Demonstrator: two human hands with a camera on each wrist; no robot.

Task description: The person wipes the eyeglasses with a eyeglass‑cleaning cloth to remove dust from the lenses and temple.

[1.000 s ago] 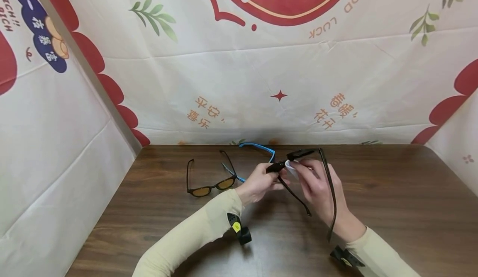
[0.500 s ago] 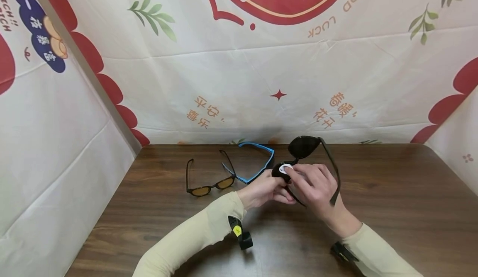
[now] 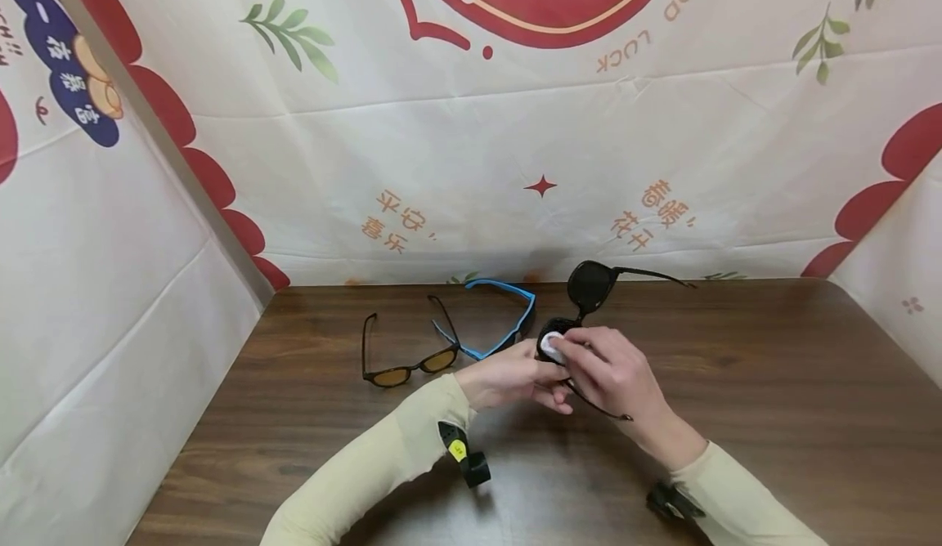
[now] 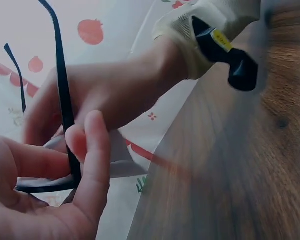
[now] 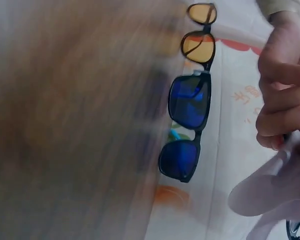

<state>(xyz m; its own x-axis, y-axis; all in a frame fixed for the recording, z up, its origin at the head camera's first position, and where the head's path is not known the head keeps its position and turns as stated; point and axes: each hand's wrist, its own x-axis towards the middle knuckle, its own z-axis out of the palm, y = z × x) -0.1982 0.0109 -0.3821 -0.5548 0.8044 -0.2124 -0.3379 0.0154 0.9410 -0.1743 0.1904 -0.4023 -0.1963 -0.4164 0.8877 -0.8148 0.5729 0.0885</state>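
Observation:
Black sunglasses [image 3: 589, 286] are held above the table, tilted, with one dark lens up and the temples spread. My left hand [image 3: 518, 376] pinches the lower lens end of the frame; in the left wrist view its fingers [image 4: 92, 175] are by a temple. With my right hand [image 3: 621, 378] I pinch a white cloth [image 3: 552, 347] and press it on the lower lens. The cloth [image 5: 260, 187] hangs in soft folds in the right wrist view. Part of the lower lens is hidden behind cloth and fingers.
Left of my hands, amber-lensed glasses [image 3: 392, 378] lie on the wooden table [image 3: 294, 456] with temples unfolded. Beside them, blue-templed sunglasses [image 3: 508, 338] stand near the back edge. A printed white cloth backdrop [image 3: 456, 145] rises behind the table.
The sunglasses have turned from edge-on to lens-facing, and the far temple now points right instead of hanging past my right hand. The cloth has come onto the lower lens's face.

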